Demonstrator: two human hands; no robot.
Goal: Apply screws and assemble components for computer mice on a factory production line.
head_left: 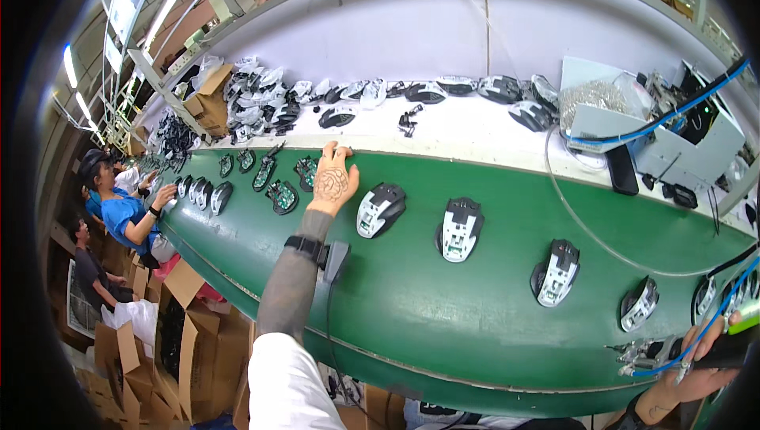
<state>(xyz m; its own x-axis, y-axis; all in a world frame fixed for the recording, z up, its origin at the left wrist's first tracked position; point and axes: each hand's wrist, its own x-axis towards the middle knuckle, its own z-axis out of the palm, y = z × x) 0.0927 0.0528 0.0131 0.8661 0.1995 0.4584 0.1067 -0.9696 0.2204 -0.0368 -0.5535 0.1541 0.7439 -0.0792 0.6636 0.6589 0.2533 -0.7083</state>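
Note:
My left hand (334, 180) reaches across the green belt to its far edge, fingers apart and nothing seen in them. Just left of it lies a mouse circuit-board assembly (305, 173), with another (282, 197) nearer. To the right of that hand sits a partly assembled computer mouse (381, 211), black and white. More such mice, a second (461, 230) and a third (556, 273), are strung out toward the right. At the lower right, my right hand (701, 355) is wrapped round a black powered screwdriver (663, 348) with a metal head and a blue hose; the picture's rim cuts part of it off.
A clear tube (590, 232) loops over the belt (443, 319) at the right. Behind, a white shelf (364, 127) carries mouse shells, bagged parts and an opened white box (606, 105). Co-workers (131, 212) sit at the left, near cardboard boxes (198, 351).

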